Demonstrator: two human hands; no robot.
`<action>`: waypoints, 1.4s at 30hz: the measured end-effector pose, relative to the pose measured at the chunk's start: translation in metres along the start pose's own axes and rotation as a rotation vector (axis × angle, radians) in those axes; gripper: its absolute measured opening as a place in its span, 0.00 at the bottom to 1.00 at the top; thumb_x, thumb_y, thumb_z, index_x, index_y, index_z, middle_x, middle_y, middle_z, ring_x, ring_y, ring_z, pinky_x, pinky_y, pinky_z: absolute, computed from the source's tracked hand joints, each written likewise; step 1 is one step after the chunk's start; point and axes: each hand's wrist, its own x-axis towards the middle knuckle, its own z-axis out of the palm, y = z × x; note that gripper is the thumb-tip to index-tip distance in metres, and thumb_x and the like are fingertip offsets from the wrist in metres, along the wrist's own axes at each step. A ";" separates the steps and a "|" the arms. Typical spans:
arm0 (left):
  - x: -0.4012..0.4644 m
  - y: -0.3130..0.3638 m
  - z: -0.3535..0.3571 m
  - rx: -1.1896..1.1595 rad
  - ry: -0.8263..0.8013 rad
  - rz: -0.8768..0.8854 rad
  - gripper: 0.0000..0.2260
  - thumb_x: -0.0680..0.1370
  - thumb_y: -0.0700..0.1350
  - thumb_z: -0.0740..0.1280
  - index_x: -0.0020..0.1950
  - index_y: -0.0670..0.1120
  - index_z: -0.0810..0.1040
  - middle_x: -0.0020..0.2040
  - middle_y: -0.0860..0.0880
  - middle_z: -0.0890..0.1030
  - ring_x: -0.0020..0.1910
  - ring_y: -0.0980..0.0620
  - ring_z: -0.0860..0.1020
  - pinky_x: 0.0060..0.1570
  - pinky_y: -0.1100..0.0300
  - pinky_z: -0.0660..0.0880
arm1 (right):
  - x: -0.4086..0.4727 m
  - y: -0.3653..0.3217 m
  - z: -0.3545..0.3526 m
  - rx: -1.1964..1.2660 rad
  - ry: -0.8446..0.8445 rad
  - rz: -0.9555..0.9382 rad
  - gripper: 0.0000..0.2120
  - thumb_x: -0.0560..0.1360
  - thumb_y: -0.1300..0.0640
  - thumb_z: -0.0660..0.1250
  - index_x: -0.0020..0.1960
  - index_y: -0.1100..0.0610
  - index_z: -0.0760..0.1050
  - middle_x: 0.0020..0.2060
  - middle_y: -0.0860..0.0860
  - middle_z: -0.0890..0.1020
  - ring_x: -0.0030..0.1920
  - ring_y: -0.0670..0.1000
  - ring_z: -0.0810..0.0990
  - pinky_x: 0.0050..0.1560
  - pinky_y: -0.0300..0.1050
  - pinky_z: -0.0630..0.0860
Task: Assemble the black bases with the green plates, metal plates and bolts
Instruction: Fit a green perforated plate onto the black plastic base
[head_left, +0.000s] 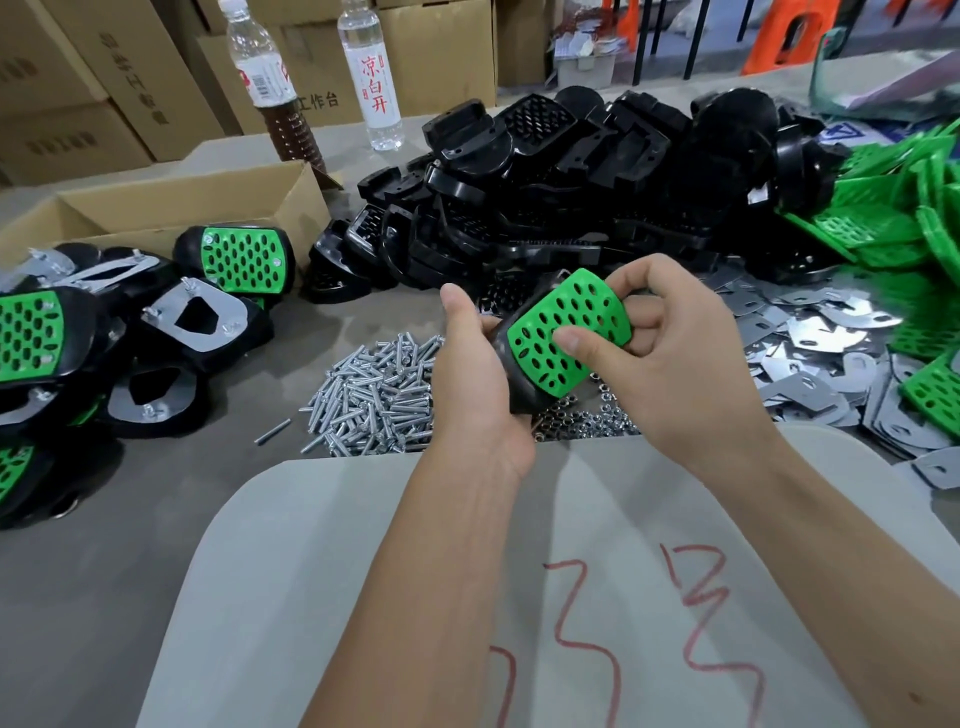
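From the head view, the left hand (475, 364) was curled round a black base (511, 382), holding it up off the bench (130, 519) and tipped toward the person. That way the top face could be seen well. The right hand (670, 353) gripped the green plate (563, 332) that lay on the base, thumb pressing on its holes and fingers curled over its far edge. I think the plate was being pushed into its seat. No bolt showed in it yet.

The parts lay close round the hands so each was a short reach. Bolts (379, 395) were piled just under and left of the hands. Nuts (587, 421) lay right below the base. Metal plates (810, 338) were spread to the right, with loose green plates (893, 208) beyond them. A big heap of bases (597, 182) sat behind. Done pieces (104, 332) lay at the left by a box (171, 202), and two bottles (374, 78) stood at the back.

The pale board (363, 571) in front of the person was bare, with open room to set the base down. The piles crowded the other sides.
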 end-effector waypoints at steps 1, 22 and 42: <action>0.000 -0.001 0.000 0.037 -0.003 0.003 0.27 0.83 0.69 0.55 0.51 0.45 0.76 0.38 0.47 0.85 0.37 0.50 0.84 0.34 0.58 0.81 | 0.000 0.000 0.001 -0.027 0.026 -0.002 0.16 0.73 0.58 0.80 0.49 0.55 0.73 0.37 0.45 0.87 0.31 0.46 0.84 0.26 0.35 0.76; 0.011 0.000 -0.017 0.274 -0.244 0.116 0.10 0.77 0.37 0.73 0.58 0.37 0.83 0.51 0.41 0.86 0.45 0.47 0.86 0.49 0.52 0.83 | 0.003 0.007 -0.003 -0.041 0.143 0.011 0.16 0.74 0.56 0.80 0.51 0.56 0.73 0.39 0.48 0.86 0.31 0.51 0.86 0.23 0.48 0.80; 0.006 0.000 -0.014 0.275 -0.191 0.102 0.19 0.83 0.56 0.66 0.42 0.46 0.88 0.48 0.43 0.88 0.46 0.46 0.87 0.62 0.39 0.80 | 0.002 0.007 0.003 -0.053 0.118 0.076 0.16 0.76 0.55 0.77 0.49 0.54 0.69 0.44 0.45 0.79 0.49 0.54 0.86 0.42 0.62 0.84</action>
